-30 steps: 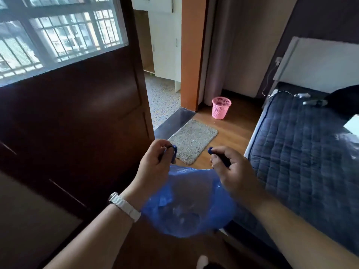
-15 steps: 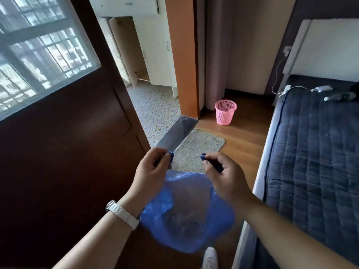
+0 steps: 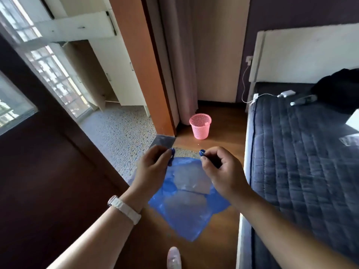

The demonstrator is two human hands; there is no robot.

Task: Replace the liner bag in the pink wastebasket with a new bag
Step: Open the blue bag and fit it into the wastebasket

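Note:
A translucent blue liner bag (image 3: 186, 206) hangs in front of me, spread between both hands. My left hand (image 3: 153, 167) pinches one top handle of the bag. My right hand (image 3: 219, 169) pinches the other handle, a short gap away. The pink mesh wastebasket (image 3: 200, 126) stands upright on the wooden floor ahead, beside the orange door frame and a curtain. No liner shows on its rim. The basket is well beyond my hands.
A dark wooden door (image 3: 48, 181) stands open on my left. A bed with a dark quilted cover (image 3: 303, 162) fills the right side. A grey mat (image 3: 184, 151) lies behind the bag. My shoe (image 3: 173, 258) shows at the bottom. Pebbled flooring (image 3: 120, 131) lies through the doorway.
I have moved forward past the door, so the pink wastebasket looks closer and more central. Both hands still hold the bag's handles, and the bag hangs flatter and wider.

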